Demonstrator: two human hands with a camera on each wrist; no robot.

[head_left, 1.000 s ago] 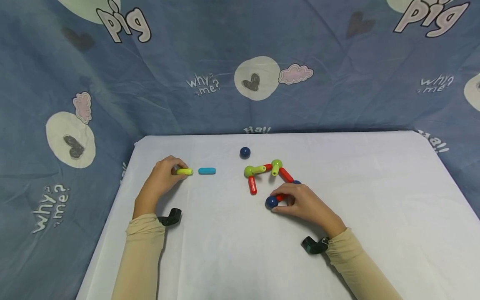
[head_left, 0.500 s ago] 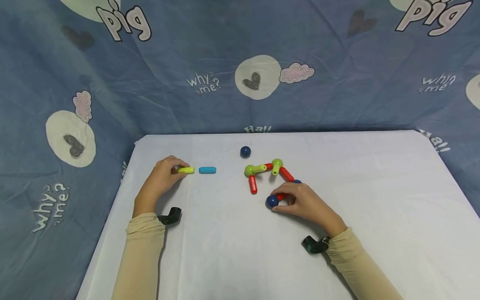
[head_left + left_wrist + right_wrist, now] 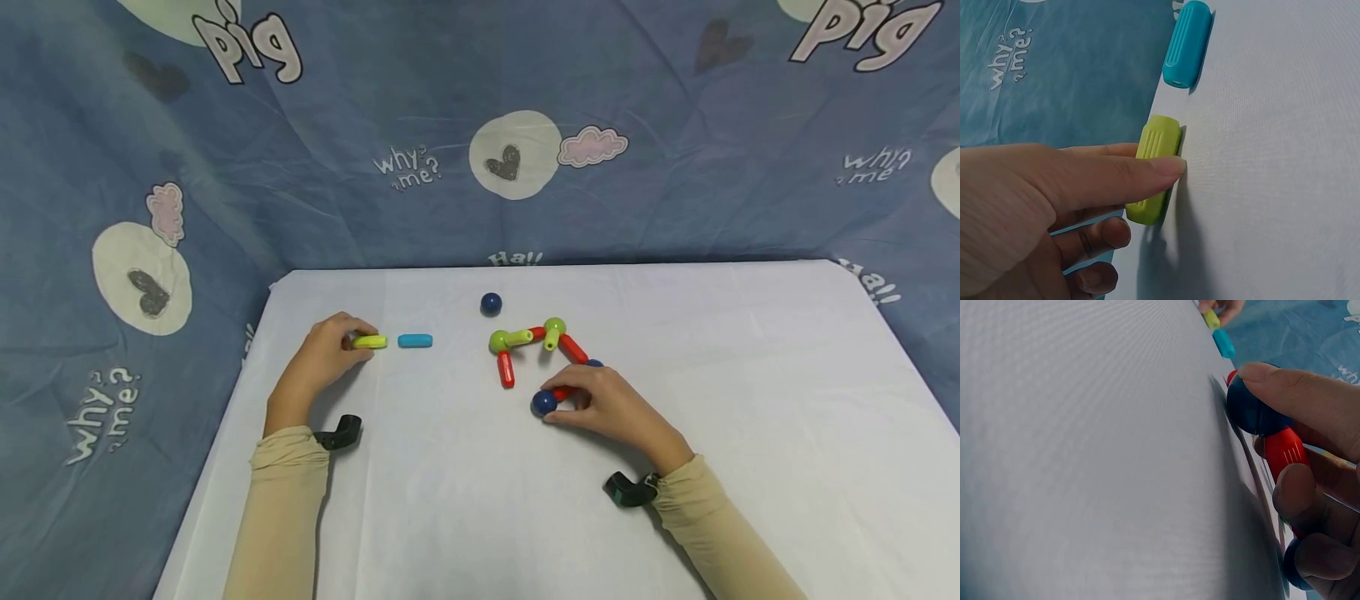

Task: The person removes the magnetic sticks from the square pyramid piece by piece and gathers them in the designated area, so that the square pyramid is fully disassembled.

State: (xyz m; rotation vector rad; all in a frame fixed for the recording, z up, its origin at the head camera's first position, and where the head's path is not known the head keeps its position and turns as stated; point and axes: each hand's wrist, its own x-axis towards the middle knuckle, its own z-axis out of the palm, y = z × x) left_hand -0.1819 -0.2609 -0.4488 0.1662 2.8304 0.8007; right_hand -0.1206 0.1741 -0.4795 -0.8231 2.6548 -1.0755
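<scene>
So the left hand (image 3: 324,358) has a lime stick (image 3: 1157,139) pinched between thumb and fingers, one end poking out toward 3 o'clock (12 being the far edge in the head view). The right hand (image 3: 611,404) is pinching a navy ball (image 3: 544,404) at its 9 o'clock side, thumb pressed on it, and a gripped red stick (image 3: 1286,450) joins that ball, running back under the fingers toward 2. A half-hidden ball (image 3: 595,362), also navy, peeks out past the knuckles at 12.

Moving out, a turquoise stick (image 3: 415,341) lies just off the lime one at 3 o'clock, not touching. Toward 10 to 11 from the right hand there's a chain: left green connector (image 3: 498,342) with a lower red stick (image 3: 506,370) at its 6, a middle red stick (image 3: 537,334) at 3 leading to the second green connector (image 3: 555,324), then a slanted red stick (image 3: 573,348) heading toward 5 to the half-hidden ball.

A loose ball (image 3: 491,304), navy too, sits near the left connector's 12, on the white-covered worktop (image 3: 450,500). Blue printed cloth (image 3: 337,208) behind.
</scene>
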